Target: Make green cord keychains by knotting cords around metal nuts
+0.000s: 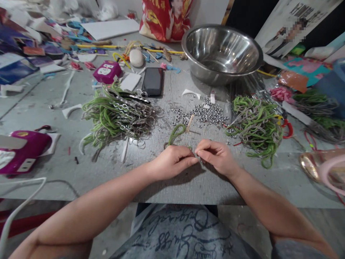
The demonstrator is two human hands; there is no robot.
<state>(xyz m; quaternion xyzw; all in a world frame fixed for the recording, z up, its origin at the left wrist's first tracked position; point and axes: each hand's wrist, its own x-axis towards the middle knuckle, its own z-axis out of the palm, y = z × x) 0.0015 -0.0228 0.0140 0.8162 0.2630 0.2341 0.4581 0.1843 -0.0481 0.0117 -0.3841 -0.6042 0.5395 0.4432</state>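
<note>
Near the table's front edge my left hand (178,162) and my right hand (215,154) meet, fingertips pinched close together. A green cord (175,132) loops up from behind my left hand, which is closed on it. What my right fingertips pinch is too small to make out. Just beyond the hands lies a scatter of small silver beads (208,112). Left of them is a bundle of green and grey cords with silver chain parts (118,115). A tangled pile of green and grey cords (257,126) lies to the right.
A large steel bowl (222,54) stands at the back, beside a red bag (164,21). A black phone (152,82) lies left of the bowl. Purple devices (27,149), red-handled scissors (288,128) and a pink-handled object (334,172) are at the sides.
</note>
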